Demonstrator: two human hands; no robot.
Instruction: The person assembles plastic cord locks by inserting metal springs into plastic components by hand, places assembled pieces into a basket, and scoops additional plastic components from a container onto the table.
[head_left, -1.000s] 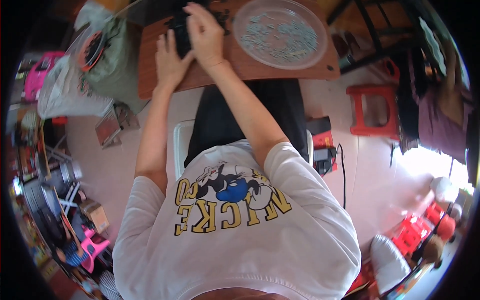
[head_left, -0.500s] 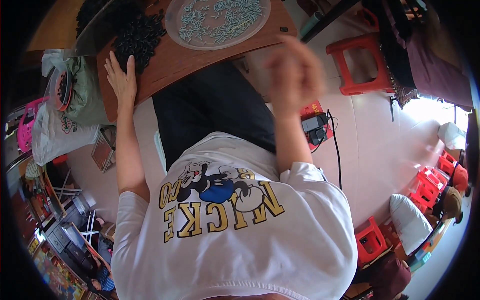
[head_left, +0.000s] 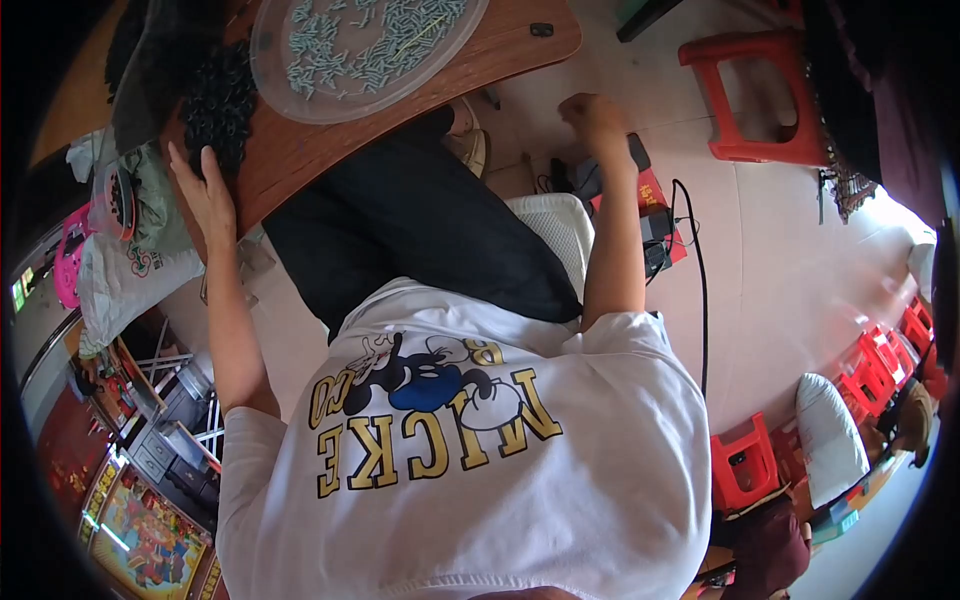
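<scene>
My left hand is open, its fingers spread along the left edge of the brown wooden table. Close beside its fingertips lies a heap of small black ring-shaped parts. To the right of that heap, a round clear plastic tray holds many small grey-green screw-like pieces. Off the table, my right hand is raised over the floor on the right, its fingers curled in. Whatever it may hold is hidden from this view.
A small black piece lies near the table's right corner. Red plastic stools stand at the right. A black cable runs across the floor by a red box with black devices. Plastic bags sit at the left.
The view has turned, so the table and tray sit further left. My right hand, blurred before near the table's front edge, is now out past its right side with fingers curled. The left hand stays by the table edge.
</scene>
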